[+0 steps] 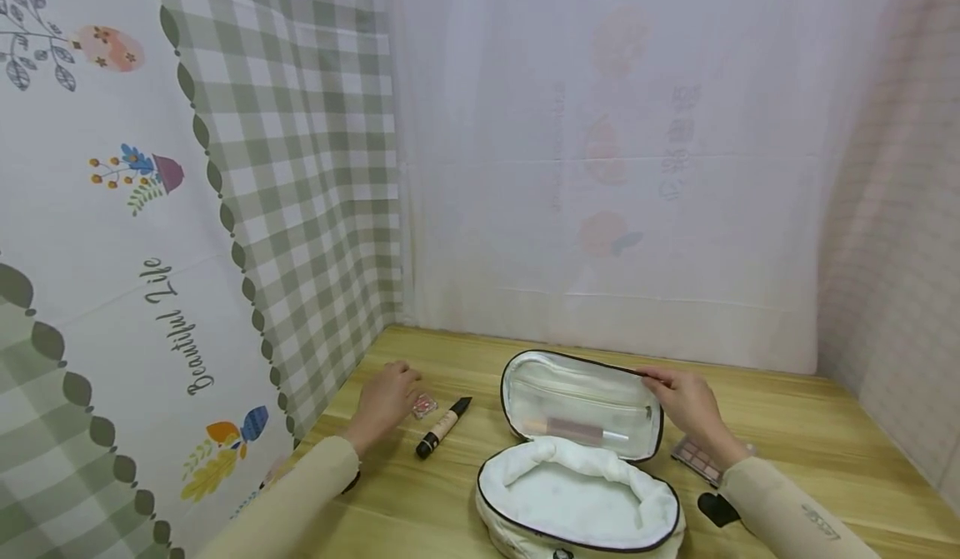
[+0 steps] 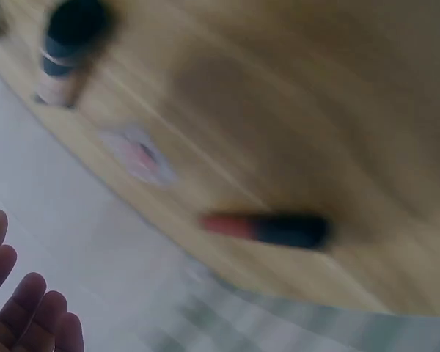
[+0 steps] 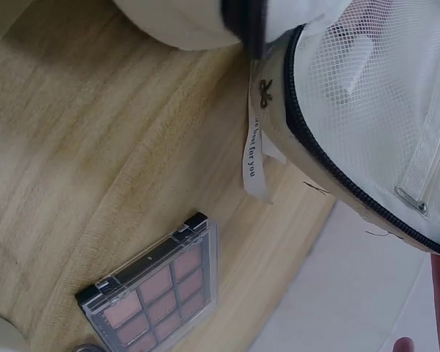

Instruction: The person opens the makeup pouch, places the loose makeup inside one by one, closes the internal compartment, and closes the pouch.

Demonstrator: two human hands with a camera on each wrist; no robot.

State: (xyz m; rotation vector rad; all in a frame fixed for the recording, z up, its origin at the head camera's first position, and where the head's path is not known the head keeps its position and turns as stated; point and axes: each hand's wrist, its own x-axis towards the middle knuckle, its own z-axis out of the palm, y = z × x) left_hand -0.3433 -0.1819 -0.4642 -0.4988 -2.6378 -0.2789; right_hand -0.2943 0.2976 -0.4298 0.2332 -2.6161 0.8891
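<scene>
An oval white makeup bag [image 1: 581, 541] stands with its lid [image 1: 577, 380] raised, showing a padded white inside. Behind the lid's mesh pocket [image 3: 374, 95] lies a slim pinkish tube [image 1: 573, 431] with a pale end. My right hand [image 1: 692, 409] pinches the lid's rim at its upper right corner. Over the table at the left, my left hand [image 1: 386, 402] has loosely bent fingers and nothing visible in them. Closest to it is a small clear square case [image 1: 424, 406] with pink inside. A black-and-beige tube [image 1: 444, 427] lies just right of that.
An eyeshadow palette [image 3: 158, 290] lies right of the bag, below my right forearm. Near it is a black rounded object [image 1: 717, 509]. A red-and-black stick [image 2: 268, 229] shows blurred in the left wrist view. Cloth [image 1: 600, 142] hangs along the table's back and sides.
</scene>
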